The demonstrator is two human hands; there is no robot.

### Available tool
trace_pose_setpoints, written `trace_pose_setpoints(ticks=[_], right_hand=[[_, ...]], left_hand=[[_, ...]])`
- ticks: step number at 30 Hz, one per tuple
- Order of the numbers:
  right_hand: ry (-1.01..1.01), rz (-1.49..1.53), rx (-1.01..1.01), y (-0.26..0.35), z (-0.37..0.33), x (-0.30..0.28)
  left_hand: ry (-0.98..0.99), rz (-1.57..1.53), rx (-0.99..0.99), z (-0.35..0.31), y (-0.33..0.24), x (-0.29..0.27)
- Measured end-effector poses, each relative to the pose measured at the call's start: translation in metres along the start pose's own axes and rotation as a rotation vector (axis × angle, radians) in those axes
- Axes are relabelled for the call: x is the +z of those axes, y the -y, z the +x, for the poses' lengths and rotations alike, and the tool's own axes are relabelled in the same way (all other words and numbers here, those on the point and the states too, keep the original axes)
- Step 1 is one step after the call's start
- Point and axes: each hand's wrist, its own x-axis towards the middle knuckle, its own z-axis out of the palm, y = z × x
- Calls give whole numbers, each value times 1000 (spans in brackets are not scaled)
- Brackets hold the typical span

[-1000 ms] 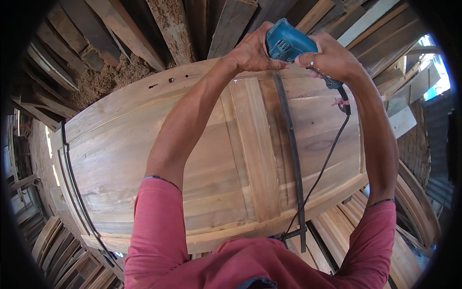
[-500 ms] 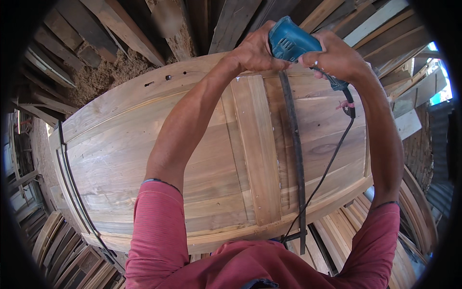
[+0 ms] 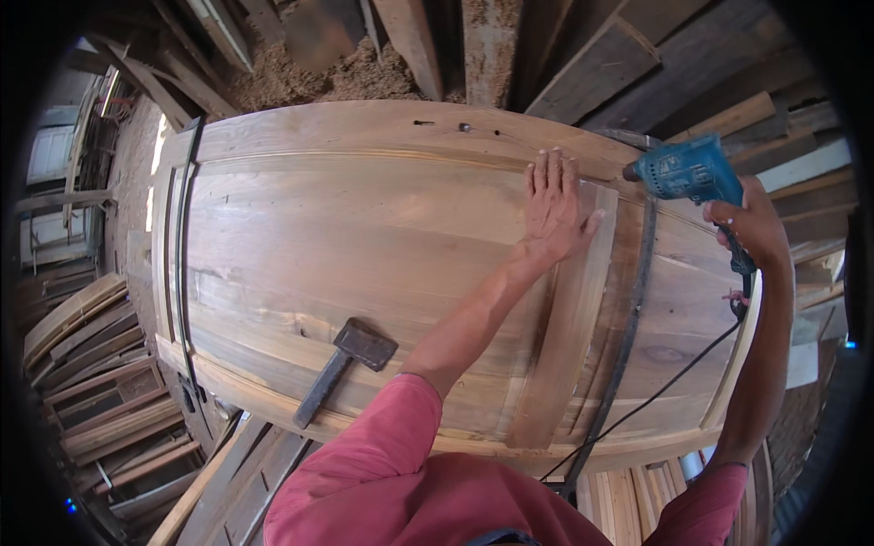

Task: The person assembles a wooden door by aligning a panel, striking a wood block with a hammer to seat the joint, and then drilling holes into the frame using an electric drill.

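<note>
A large wooden panelled door (image 3: 364, 227) lies flat in front of me. My left hand (image 3: 555, 205) rests on it palm down with outstretched fingers, by the far end of the raised wooden crosspiece (image 3: 569, 337). In my right hand (image 3: 751, 223) is a blue power drill (image 3: 683, 170), gripped by its handle, its dark chuck turned left over the far rail. No bit can be made out in the chuck. A black cord (image 3: 669, 369) runs from the handle down across the door. Nearer me on the left, a dark-headed mallet (image 3: 364, 344) lies on the panel.
Dark metal clamp bars cross the door at its left end (image 3: 185, 264) and right of the crosspiece (image 3: 628, 332). Planks (image 3: 601, 77) and sawdust (image 3: 319, 80) lie beyond the far edge. Curved wooden pieces (image 3: 77, 314) are stacked at left. A few small holes mark the far rail.
My left hand has let go of the drill and come down onto the door. The drill, now in my right hand alone, has swung to point left. The view has shifted, showing the mallet.
</note>
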Motion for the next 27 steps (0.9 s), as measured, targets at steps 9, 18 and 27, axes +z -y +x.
trace_pose_setpoints(ticks=[9,18,27], right_hand=[[45,-98,-10,39,-9,10],[153,-186,35,33,13,-1],[151,-224,-66,34,15,1]], left_hand=[[63,163,142,-27,107,-9],[133,219,167,-25,105,-4],[380,286,-18,18,76,-30]])
